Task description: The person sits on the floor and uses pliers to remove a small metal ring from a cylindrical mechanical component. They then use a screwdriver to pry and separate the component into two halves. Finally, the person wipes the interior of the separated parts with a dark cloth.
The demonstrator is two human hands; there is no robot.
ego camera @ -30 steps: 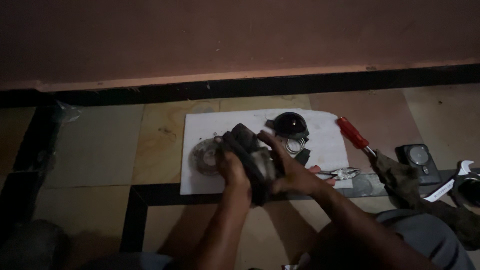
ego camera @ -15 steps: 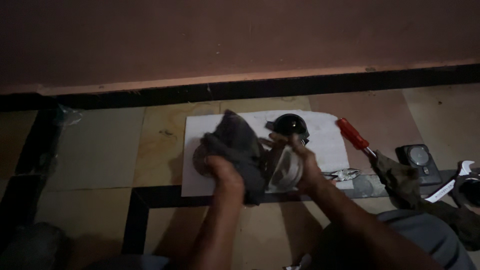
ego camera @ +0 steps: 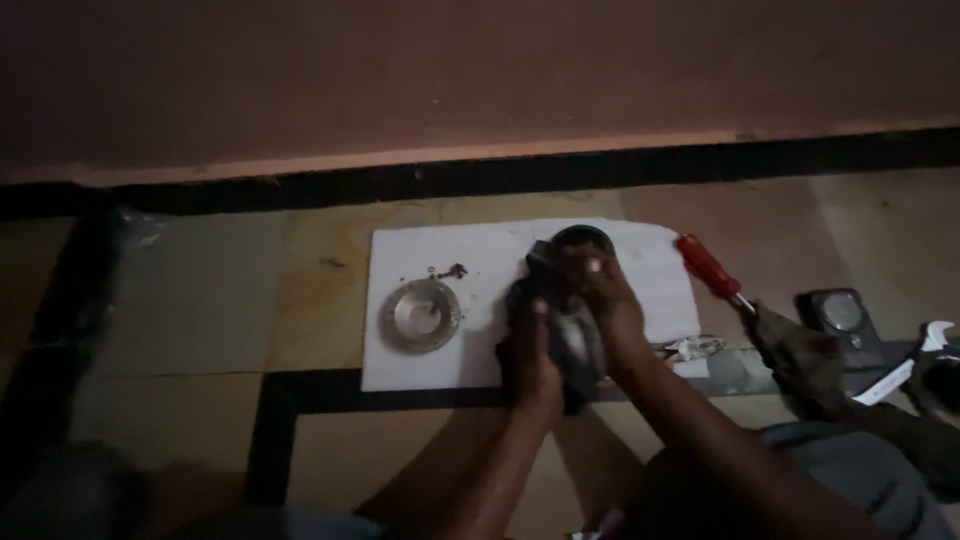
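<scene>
My left hand and my right hand are clasped together around a dark grey cloth wrapped over a roundish metal part, held low over the white sheet on the floor. A black round part lies just beyond my right hand's fingers. To the left on the sheet sits a shiny metal ring plate, with a few small dark bits above it.
A red-handled screwdriver lies right of the sheet, pliers near its corner. Further right are a dark rag, a small dark square device and a wrench. A black skirting band and wall run behind.
The cloth-wrapped part was held up to the left over the ring plate; both hands have brought it right and down, which uncovers the ring plate.
</scene>
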